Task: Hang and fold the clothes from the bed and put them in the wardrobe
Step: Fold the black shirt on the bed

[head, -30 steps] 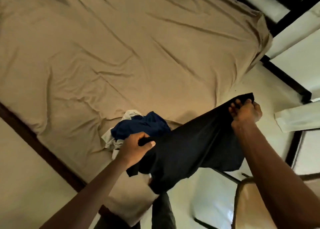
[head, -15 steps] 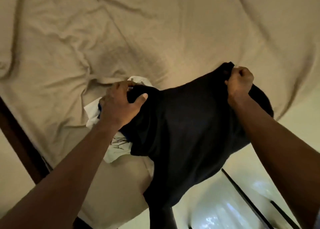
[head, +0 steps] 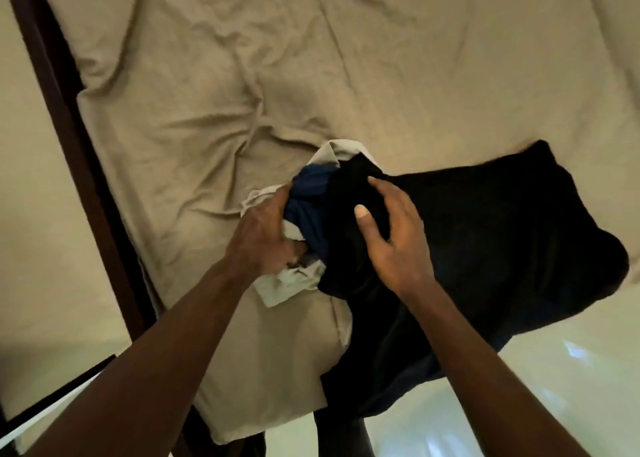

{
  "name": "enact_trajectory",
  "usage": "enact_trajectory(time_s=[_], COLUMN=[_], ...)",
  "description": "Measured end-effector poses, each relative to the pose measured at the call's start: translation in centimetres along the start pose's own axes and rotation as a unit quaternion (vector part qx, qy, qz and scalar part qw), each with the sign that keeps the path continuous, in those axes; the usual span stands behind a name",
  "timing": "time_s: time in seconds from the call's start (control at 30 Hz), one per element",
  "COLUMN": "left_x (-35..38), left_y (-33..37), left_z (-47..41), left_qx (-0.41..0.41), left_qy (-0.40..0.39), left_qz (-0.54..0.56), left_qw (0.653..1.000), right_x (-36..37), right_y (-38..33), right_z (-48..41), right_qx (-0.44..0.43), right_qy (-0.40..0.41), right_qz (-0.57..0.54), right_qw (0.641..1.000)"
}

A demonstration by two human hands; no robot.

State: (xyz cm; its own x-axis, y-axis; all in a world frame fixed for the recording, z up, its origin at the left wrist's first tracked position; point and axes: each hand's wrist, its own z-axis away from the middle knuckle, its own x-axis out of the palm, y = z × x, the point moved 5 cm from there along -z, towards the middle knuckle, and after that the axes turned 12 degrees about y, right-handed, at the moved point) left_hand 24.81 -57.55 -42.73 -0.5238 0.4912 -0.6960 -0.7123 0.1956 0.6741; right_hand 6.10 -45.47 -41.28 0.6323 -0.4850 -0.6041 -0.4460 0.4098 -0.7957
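A black garment (head: 485, 235) lies spread over the bed's near corner and hangs off its edge. To its left sits a small heap with a dark blue garment (head: 311, 200) on top of a white one (head: 287, 287). My left hand (head: 266, 238) digs into that heap, fingers curled round the blue and white cloth. My right hand (head: 391, 238) hovers over the left end of the black garment with fingers spread and lightly bent, thumb up; it holds nothing.
The bed (head: 311, 76) is covered by a wrinkled beige sheet. A dark wooden bed frame rail (head: 65, 117) runs down the left side. Pale glossy floor (head: 554, 370) shows at the lower right, past the bed corner.
Both hands have let go of the black garment, which now lies on the bed. My left hand has moved into the blue and white heap; my right hand has opened above the black cloth.
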Motion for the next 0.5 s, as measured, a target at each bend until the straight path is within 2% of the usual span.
enact_trajectory(time_s=[0.17, 0.33, 0.5], left_x=[-5.5, -11.6, -14.4], left_y=[-2.5, -5.2, -7.4], left_z=[-0.5, 0.5, 0.8], left_qx=[-0.085, -0.069, -0.091], left_qy=[0.118, 0.175, 0.243], left_qz=[0.091, 0.086, 0.091], left_qw=[0.985, 0.978, 0.961], right_x=[1.3, 3.8, 4.7], right_y=[0.3, -0.6, -0.9], right_z=[-0.2, -0.1, 0.4], right_qx=[0.071, 0.037, 0.053], right_qy=[-0.003, -0.076, -0.071], right_qz=[0.006, 0.101, 0.126], right_qw=[0.997, 0.991, 0.988])
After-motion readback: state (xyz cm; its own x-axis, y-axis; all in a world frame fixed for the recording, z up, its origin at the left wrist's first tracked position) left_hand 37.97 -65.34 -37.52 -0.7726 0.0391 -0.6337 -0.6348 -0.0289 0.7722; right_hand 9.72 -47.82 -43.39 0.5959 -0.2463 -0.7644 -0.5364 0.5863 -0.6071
